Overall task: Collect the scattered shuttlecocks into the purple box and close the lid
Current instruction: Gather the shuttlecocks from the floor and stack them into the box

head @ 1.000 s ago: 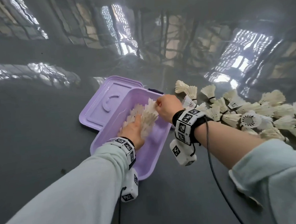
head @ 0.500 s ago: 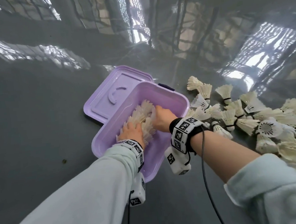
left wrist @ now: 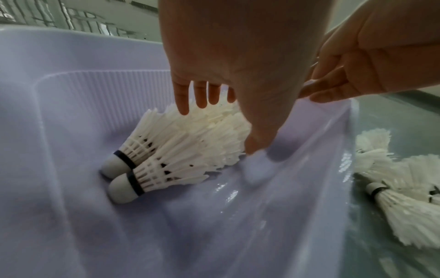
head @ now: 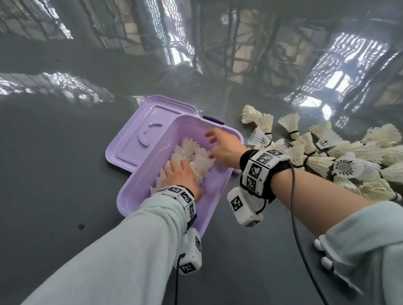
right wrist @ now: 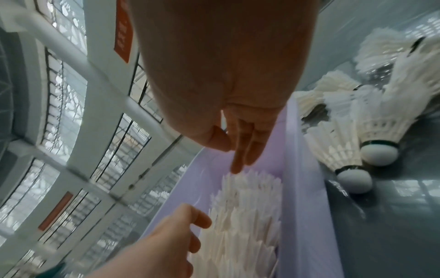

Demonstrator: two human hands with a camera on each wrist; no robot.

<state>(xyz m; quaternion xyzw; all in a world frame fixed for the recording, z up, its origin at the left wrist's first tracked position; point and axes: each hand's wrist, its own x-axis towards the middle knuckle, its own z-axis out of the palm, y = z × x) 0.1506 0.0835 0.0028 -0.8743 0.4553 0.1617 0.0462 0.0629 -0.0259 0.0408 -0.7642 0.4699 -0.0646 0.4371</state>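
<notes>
While the left hand (head: pixel 182 176) rests flat, fingers straight, on the row of shuttlecocks (head: pixel 191 160) already laid in the purple box (head: pixel 212 198), the right hand (head: pixel 223 146) hangs over the box's far right corner, fingers loose and spread, grasping nothing. The step looks like bedding the batch down before the next grab, and the way to do it well is a light, even press along the feathers, not across them, so the skirts nest and don't crush; corks all pointing one way, as the left wrist view shows them, will save room. From that view the left fingers (left wrist: pixel 182 101) lie on the feather tips, touching them, thumb down near the box floor. The right fingertips (right wrist: pixel 235 167) sit just above the feathers, apart from them as far as I can tell. Plenty of work left, I'd say: a big heap of loose shuttlecocks (head: pixel 337 158) lies on the glossy grey table (head: pixel 43 162) just right of the box, and the lid (head: pixel 142 134) lies open, flat behind the box on its left.
</notes>
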